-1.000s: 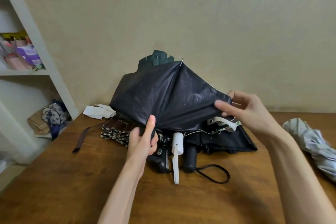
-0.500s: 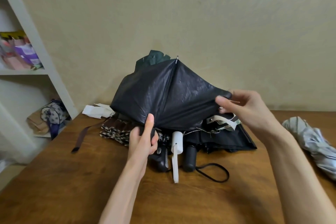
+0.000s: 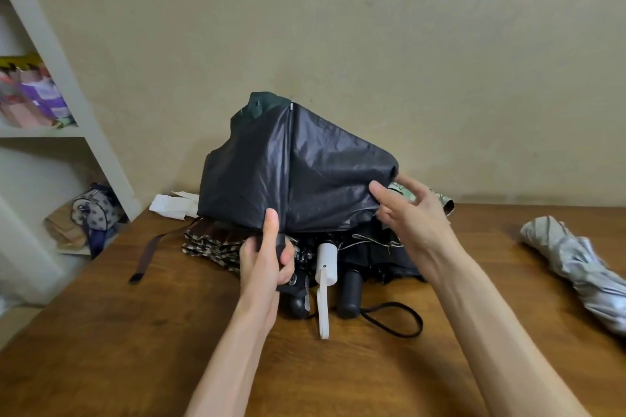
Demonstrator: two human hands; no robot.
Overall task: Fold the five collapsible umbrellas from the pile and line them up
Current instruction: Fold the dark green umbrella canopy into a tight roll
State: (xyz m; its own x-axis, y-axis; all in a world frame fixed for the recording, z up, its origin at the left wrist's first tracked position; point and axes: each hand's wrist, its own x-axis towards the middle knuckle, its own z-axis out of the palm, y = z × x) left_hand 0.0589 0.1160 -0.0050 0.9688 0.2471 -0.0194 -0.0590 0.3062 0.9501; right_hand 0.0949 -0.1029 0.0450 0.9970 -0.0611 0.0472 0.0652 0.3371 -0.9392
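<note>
Half-open black umbrella (image 3: 294,173) held above the pile (image 3: 382,256), mid-table (image 3: 135,349).
The left hand (image 3: 266,257) grips its handle, thumb up against the hem; the right hand (image 3: 410,213), fingers spread, touches the 3 o'clock edge. The canopy hides the pile's back; a white handle (image 3: 327,262), black handle (image 3: 350,294) and checked umbrella (image 3: 210,244) poke out beneath. A silver umbrella (image 3: 576,267) lies at 3 o'clock.

There is only one view, from a wide-angle camera on the person's head. It faces forward and down across the wooden table (image 3: 118,349) to the beige wall (image 3: 406,44) at the far side. The left hand (image 3: 266,261), the right hand (image 3: 411,213) and the black umbrella (image 3: 305,173) are close, in the middle.
</note>
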